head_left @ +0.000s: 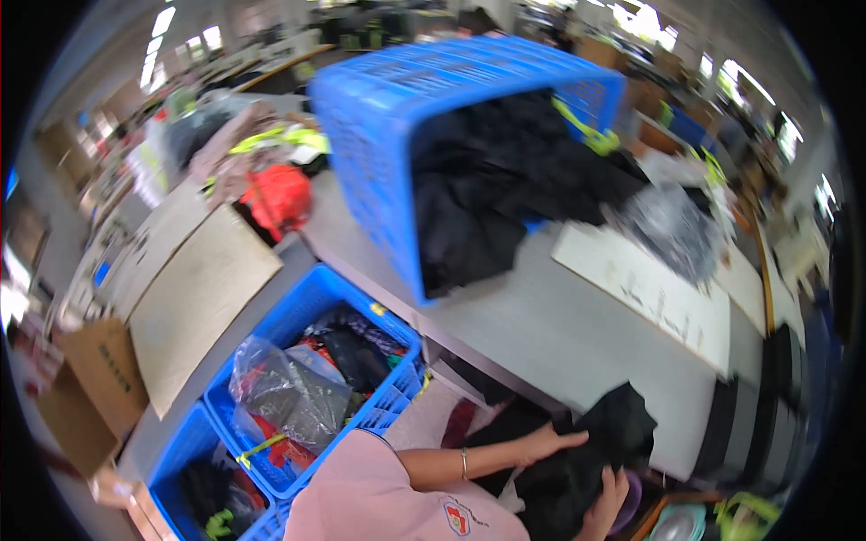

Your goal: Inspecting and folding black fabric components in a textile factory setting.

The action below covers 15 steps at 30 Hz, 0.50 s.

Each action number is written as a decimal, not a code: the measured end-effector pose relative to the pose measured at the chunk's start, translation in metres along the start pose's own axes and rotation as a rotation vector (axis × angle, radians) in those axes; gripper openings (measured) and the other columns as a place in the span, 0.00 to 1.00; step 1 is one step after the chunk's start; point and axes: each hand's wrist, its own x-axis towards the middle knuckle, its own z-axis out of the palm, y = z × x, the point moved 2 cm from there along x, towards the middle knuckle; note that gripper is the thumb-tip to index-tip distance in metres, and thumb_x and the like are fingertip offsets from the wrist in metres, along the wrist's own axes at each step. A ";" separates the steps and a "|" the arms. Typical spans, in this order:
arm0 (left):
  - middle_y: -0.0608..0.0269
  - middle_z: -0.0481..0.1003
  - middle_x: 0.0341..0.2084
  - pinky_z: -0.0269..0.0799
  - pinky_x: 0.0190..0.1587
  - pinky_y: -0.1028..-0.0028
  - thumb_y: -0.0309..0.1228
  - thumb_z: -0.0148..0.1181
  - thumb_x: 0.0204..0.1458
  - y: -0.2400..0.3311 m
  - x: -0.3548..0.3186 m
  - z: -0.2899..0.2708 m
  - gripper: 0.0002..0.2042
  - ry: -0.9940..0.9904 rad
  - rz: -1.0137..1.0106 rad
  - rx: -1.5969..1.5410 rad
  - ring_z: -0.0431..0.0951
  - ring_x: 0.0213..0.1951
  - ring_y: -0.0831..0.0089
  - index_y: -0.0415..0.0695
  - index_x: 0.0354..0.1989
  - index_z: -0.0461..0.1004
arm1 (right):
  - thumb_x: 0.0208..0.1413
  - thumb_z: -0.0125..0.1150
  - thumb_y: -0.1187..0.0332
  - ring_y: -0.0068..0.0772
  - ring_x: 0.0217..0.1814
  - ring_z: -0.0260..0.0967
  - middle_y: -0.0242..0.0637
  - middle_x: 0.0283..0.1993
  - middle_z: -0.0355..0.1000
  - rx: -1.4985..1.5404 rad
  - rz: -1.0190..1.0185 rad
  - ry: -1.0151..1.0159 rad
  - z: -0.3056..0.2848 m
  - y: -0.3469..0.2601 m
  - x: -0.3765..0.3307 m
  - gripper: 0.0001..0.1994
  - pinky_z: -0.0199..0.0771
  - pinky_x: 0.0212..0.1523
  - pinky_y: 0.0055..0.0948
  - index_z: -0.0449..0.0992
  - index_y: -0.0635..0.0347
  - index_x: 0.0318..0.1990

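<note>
Both hands rest on a black garment (pixel 586 460) bunched at the near edge of the grey table (pixel 559 325). Spread flat, the left hand (pixel 550 443) presses on top of the cloth, a thin bracelet (pixel 464 463) on its wrist. At the lower edge of the bundle the right hand (pixel 606 505) has its fingers curled against the fabric; whether they pinch it shut cannot be told.

On the table a large blue crate (pixel 379 117) lies tipped on its side, its open mouth facing right, and dark clothes (pixel 505 189) spill from it across the tabletop, a yellow-green strip (pixel 586 131) among them. A grey patterned piece (pixel 672 230) lies just beyond the heap, beside a flat white board (pixel 649 288).

Left of the table, on the floor, stands a blue basket (pixel 302 298) holding a crumpled clear plastic bag (pixel 289 388) and dark and red clothes. Another blue basket (pixel 180 451) stands nearer, with dark pieces inside. Cardboard sheets (pixel 203 298) lie beside them, and a red garment (pixel 280 198) sits farther back.
</note>
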 end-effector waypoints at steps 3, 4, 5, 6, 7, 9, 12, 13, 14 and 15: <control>0.59 0.78 0.47 0.77 0.47 0.70 0.39 0.66 0.56 -0.021 0.000 0.013 0.23 0.014 -0.112 0.044 0.78 0.46 0.71 0.34 0.54 0.74 | 0.61 0.58 0.75 0.28 0.50 0.73 0.41 0.50 0.76 -0.336 -0.274 0.238 0.001 -0.012 -0.015 0.15 0.71 0.54 0.27 0.74 0.72 0.53; 0.58 0.77 0.47 0.77 0.47 0.70 0.39 0.66 0.56 -0.029 0.005 0.015 0.24 0.067 -0.069 0.155 0.77 0.46 0.71 0.34 0.54 0.73 | 0.59 0.60 0.75 0.27 0.43 0.74 0.43 0.41 0.78 -0.557 -0.383 0.403 0.004 -0.015 -0.020 0.10 0.74 0.47 0.29 0.76 0.71 0.45; 0.58 0.76 0.48 0.76 0.49 0.69 0.39 0.66 0.56 -0.039 0.009 0.018 0.24 0.124 0.032 0.252 0.76 0.48 0.70 0.35 0.55 0.72 | 0.59 0.61 0.73 0.32 0.42 0.75 0.44 0.41 0.78 -0.876 -0.327 0.512 0.004 -0.019 -0.029 0.11 0.74 0.47 0.29 0.76 0.68 0.47; 0.58 0.76 0.50 0.74 0.53 0.67 0.38 0.67 0.55 -0.047 0.015 0.020 0.25 0.188 0.132 0.411 0.75 0.50 0.69 0.37 0.57 0.71 | 0.57 0.63 0.72 0.43 0.36 0.74 0.50 0.34 0.74 -1.045 -0.442 0.572 0.007 -0.020 -0.035 0.07 0.73 0.40 0.34 0.74 0.66 0.39; 0.59 0.74 0.52 0.71 0.55 0.69 0.35 0.65 0.56 -0.057 0.017 0.020 0.25 0.174 0.063 0.342 0.73 0.53 0.69 0.38 0.59 0.69 | 0.54 0.65 0.72 0.55 0.35 0.71 0.52 0.32 0.69 -1.062 -0.427 0.575 0.007 -0.019 -0.040 0.08 0.71 0.36 0.38 0.71 0.64 0.35; 0.61 0.73 0.54 0.71 0.56 0.70 0.31 0.63 0.57 -0.070 0.018 0.025 0.24 0.102 -0.027 0.182 0.72 0.53 0.71 0.40 0.61 0.68 | 0.50 0.64 0.76 0.59 0.38 0.71 0.51 0.33 0.69 -1.048 -0.539 0.426 0.004 -0.016 -0.055 0.10 0.71 0.35 0.40 0.70 0.62 0.38; 0.58 0.73 0.55 0.73 0.55 0.68 0.33 0.61 0.59 -0.073 0.007 0.039 0.22 0.049 -0.110 0.156 0.75 0.55 0.68 0.41 0.61 0.69 | 0.51 0.65 0.77 0.48 0.33 0.73 0.46 0.32 0.72 -0.927 -0.543 0.518 -0.029 -0.019 -0.061 0.10 0.72 0.35 0.34 0.71 0.64 0.40; 0.57 0.74 0.54 0.75 0.54 0.68 0.33 0.60 0.60 -0.070 0.005 0.043 0.21 0.089 -0.272 0.132 0.76 0.53 0.67 0.40 0.60 0.69 | 0.53 0.65 0.76 0.37 0.33 0.73 0.41 0.33 0.74 -0.656 -0.394 0.502 -0.046 -0.019 -0.058 0.10 0.73 0.37 0.30 0.72 0.66 0.41; 0.56 0.75 0.53 0.76 0.53 0.68 0.34 0.60 0.61 -0.067 0.004 0.051 0.21 0.022 -0.356 0.058 0.77 0.52 0.66 0.39 0.60 0.69 | 0.54 0.66 0.75 0.26 0.34 0.73 0.36 0.34 0.75 -0.397 -0.216 0.522 -0.062 -0.017 -0.058 0.10 0.74 0.38 0.26 0.73 0.67 0.42; 0.56 0.76 0.51 0.78 0.51 0.68 0.35 0.60 0.61 -0.067 0.002 0.062 0.21 -0.067 -0.313 0.049 0.79 0.50 0.67 0.37 0.58 0.69 | 0.57 0.65 0.73 0.16 0.41 0.70 0.30 0.39 0.75 -0.249 -0.167 0.484 -0.068 -0.015 -0.061 0.11 0.74 0.43 0.21 0.75 0.68 0.45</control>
